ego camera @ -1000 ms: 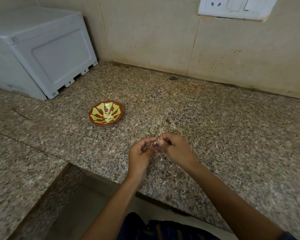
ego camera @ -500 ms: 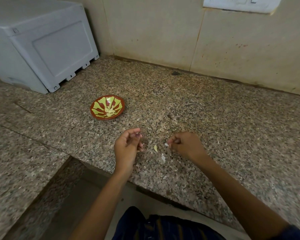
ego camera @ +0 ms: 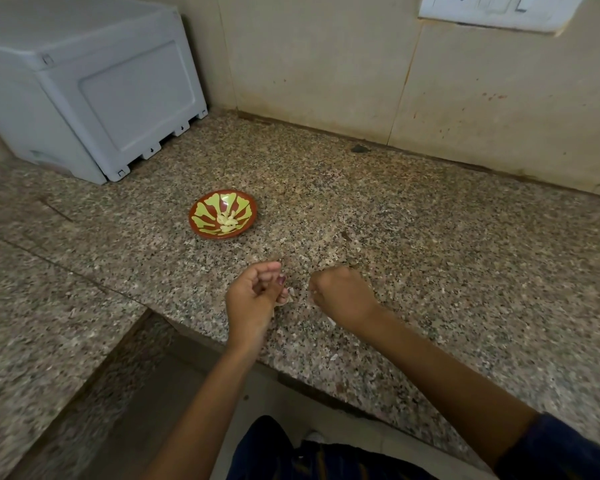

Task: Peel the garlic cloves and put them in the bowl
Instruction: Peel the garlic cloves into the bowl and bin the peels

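A small red bowl (ego camera: 201, 211) with a yellow-green pattern stands on the granite counter (ego camera: 430, 254), and several peeled garlic cloves (ego camera: 227, 220) lie in its middle. Nearer the front edge, my left hand (ego camera: 253, 296) has its fingers curled, and a pale garlic clove (ego camera: 285, 295) shows at its thumb and fingertips. A short gap to the right, my right hand (ego camera: 342, 294) is curled like a fist, with a tiny pale scrap of garlic skin pinched at its fingertips. Both hands are in front of the bowl and to its right, apart from it.
Loose bits of garlic skin (ego camera: 330, 321) lie on the counter around and below my hands. A large grey plastic box (ego camera: 94, 88) fills the back left corner. The tiled wall (ego camera: 326, 64) runs along the back, with a switch plate (ego camera: 492, 10) at the upper right.
My hands were together on the clove a second ago; they have since pulled apart, left and right. Bits of skin now lie on the counter between them.
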